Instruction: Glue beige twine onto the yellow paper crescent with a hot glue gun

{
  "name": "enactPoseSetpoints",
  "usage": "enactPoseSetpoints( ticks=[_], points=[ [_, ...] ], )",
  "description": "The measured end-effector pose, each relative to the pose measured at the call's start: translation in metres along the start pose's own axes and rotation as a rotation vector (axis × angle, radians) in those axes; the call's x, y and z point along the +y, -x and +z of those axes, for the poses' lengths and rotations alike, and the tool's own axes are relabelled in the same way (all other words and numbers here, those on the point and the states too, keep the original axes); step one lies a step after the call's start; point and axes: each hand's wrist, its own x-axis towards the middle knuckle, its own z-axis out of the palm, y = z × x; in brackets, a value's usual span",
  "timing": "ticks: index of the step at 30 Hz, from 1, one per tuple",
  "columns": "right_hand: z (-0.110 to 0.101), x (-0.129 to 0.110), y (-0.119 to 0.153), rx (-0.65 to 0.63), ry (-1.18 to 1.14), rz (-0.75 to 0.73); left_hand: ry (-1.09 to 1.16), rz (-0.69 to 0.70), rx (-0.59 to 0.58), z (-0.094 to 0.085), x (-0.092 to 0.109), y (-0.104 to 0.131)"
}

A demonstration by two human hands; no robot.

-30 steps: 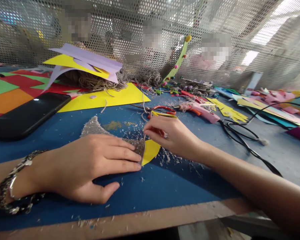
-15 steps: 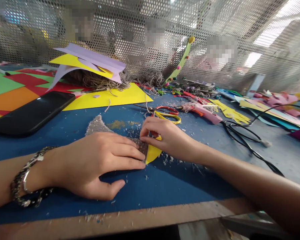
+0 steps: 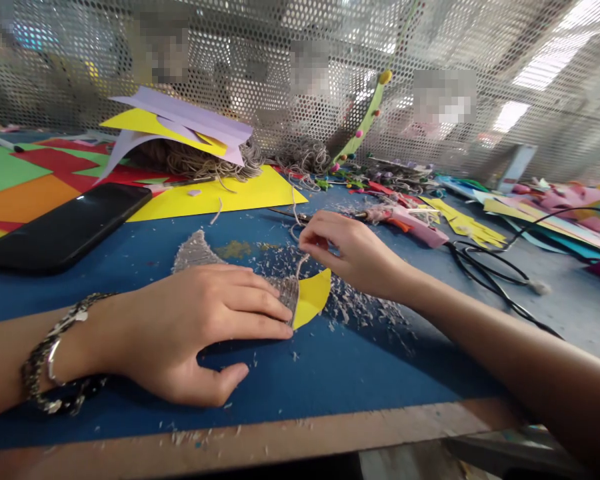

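Yellow paper cutout (image 3: pixel 314 299) on the tabletop (image 3: pixel 340 380), partly covered in grey yarn, bare curved end at three o'clock; grey yarn strand (image 3: pixel 301 267) leads toward one o'clock.

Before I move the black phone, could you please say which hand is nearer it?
Left. The left hand lies in front of the phone, to its right; the right hand is farther right.
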Motion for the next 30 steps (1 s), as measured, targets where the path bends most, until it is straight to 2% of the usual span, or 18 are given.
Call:
enactPoseSetpoints(
  ticks=[6,11,20,30],
  points=[
    [-0.003,-0.008,0.004,-0.171,-0.13,-0.107,-0.003,0.01,-0.013,0.0,0.0,0.0],
    [-0.002,-0.011,0.004,-0.185,-0.113,-0.09,0.003,0.006,-0.008,0.001,0.0,0.0],
    [0.001,-0.008,-0.001,-0.245,-0.033,-0.195,0.011,0.011,-0.006,0.0,0.0,0.001],
    [0.005,-0.008,-0.001,-0.113,0.047,-0.056,-0.004,-0.004,-0.034,-0.001,0.001,0.0]
  ],
)
